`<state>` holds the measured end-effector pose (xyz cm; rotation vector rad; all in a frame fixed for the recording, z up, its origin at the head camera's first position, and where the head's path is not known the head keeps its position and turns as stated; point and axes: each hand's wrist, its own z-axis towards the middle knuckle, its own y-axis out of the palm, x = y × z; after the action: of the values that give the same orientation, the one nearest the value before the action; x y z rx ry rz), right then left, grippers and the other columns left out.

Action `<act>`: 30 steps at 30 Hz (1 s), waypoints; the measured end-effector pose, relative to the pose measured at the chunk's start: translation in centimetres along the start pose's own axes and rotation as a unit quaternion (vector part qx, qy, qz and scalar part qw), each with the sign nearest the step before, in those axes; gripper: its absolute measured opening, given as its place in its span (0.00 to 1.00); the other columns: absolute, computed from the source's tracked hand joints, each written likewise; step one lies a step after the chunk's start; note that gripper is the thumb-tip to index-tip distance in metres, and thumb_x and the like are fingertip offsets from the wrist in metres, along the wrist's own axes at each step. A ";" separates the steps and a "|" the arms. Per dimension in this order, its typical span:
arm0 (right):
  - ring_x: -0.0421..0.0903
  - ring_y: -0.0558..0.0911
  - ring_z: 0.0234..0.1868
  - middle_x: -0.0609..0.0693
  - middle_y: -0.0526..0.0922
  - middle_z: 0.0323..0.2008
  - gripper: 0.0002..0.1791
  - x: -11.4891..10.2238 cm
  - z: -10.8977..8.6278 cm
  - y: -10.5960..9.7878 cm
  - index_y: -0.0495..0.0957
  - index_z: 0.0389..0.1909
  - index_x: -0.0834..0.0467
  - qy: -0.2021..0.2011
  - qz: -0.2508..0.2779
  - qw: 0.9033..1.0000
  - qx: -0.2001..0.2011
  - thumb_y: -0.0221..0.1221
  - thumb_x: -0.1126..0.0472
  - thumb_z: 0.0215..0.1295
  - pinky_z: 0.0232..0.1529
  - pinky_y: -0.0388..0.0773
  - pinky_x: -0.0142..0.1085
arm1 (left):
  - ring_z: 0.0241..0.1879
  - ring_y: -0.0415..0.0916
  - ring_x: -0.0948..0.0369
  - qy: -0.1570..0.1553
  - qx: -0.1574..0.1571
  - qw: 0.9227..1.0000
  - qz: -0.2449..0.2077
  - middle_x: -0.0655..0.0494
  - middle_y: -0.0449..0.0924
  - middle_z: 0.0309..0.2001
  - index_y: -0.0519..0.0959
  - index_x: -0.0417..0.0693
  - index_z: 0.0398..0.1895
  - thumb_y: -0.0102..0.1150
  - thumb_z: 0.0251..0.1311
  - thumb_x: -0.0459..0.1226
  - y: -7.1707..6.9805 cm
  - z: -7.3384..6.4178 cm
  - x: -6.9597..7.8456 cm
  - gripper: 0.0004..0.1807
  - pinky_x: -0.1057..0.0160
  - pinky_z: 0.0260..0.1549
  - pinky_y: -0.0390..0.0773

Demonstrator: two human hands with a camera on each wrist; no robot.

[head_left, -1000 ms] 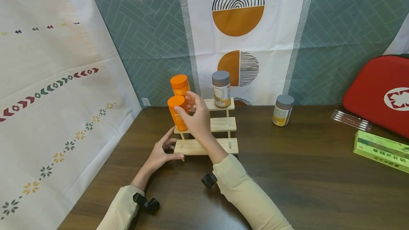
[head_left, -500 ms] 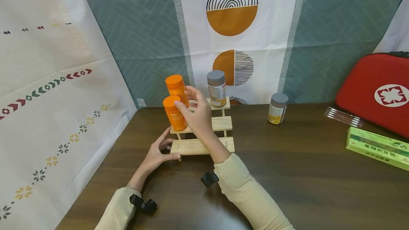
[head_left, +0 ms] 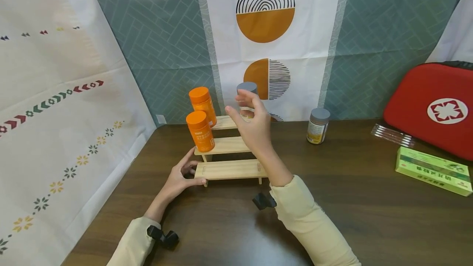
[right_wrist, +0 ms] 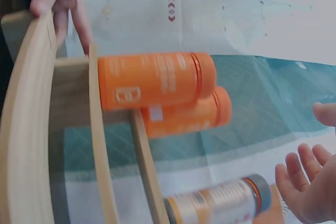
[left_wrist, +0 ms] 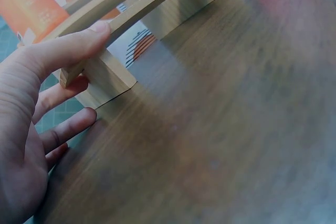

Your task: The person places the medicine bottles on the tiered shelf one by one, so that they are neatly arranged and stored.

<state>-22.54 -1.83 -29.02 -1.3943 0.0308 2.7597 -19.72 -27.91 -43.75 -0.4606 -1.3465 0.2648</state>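
Note:
A wooden three-step display stand [head_left: 229,170] stands on the table, and my left hand [head_left: 179,179] grips its left end. In the left wrist view the thumb [left_wrist: 79,45] lies on the front edge of the lowest step. An orange bottle [head_left: 200,131] stands upright on the middle step's left end; behind it, another orange bottle [head_left: 204,105] is on the top step. My right hand [head_left: 256,125] is raised with nothing in it, fingers spread and loosely bent. It partly hides a grey-lidded bottle [head_left: 246,86] on the top step, which shows more fully as the grey-lidded bottle [right_wrist: 218,201] in the right wrist view.
Right of the stand, a second grey-lidded bottle [head_left: 318,126] stands on the table [head_left: 343,192]. Farther right lie a clear pack of thin sticks [head_left: 392,135], a green box [head_left: 433,170] and a red first-aid case [head_left: 417,97]. Hanging cloths [head_left: 166,44] line the back and left.
My right hand has let go of the orange bottle on the middle step and moved right, in front of the grey-lidded bottle. The left hand keeps its grip on the stand.

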 end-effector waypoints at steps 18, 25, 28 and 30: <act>0.51 0.78 0.53 0.60 0.79 0.53 0.27 0.9 1.8 -7.4 0.72 0.62 0.61 -0.020 -0.057 0.998 0.022 0.65 0.64 0.61 0.56 0.75 0.48 | 0.36 0.77 0.63 0.001 0.005 1.000 0.002 0.39 0.79 0.55 0.49 0.59 0.78 0.74 0.47 0.33 0.1 0.0 -0.2 0.58 0.65 0.47 0.74; 0.39 0.76 0.51 0.59 0.80 0.54 0.27 1.6 2.2 -9.9 0.72 0.62 0.62 0.000 -0.091 0.995 0.030 0.65 0.64 0.61 0.55 0.75 0.40 | 0.36 0.78 0.63 0.004 0.003 1.000 0.003 0.38 0.79 0.55 0.48 0.58 0.79 0.74 0.48 0.33 0.2 0.0 -0.1 0.58 0.65 0.46 0.74; 0.34 0.76 0.48 0.57 0.80 0.54 0.26 2.0 2.4 -11.0 0.72 0.61 0.61 0.012 -0.110 0.993 0.036 0.64 0.63 0.62 0.52 0.75 0.31 | 0.37 0.77 0.63 0.003 0.003 1.000 0.002 0.38 0.79 0.55 0.48 0.58 0.78 0.74 0.48 0.33 0.1 0.0 0.0 0.58 0.65 0.46 0.74; 0.31 0.75 0.47 0.58 0.80 0.54 0.26 2.3 2.6 -11.7 0.72 0.61 0.62 0.017 -0.117 0.992 0.041 0.64 0.63 0.62 0.51 0.74 0.28 | 0.37 0.78 0.63 0.002 0.002 1.000 0.003 0.38 0.79 0.55 0.48 0.58 0.79 0.75 0.47 0.33 0.1 0.0 0.0 0.58 0.66 0.46 0.74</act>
<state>-25.39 10.07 -29.29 -1.3323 -0.0168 2.5153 -19.68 -27.80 -43.79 -0.4604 -1.3407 0.2712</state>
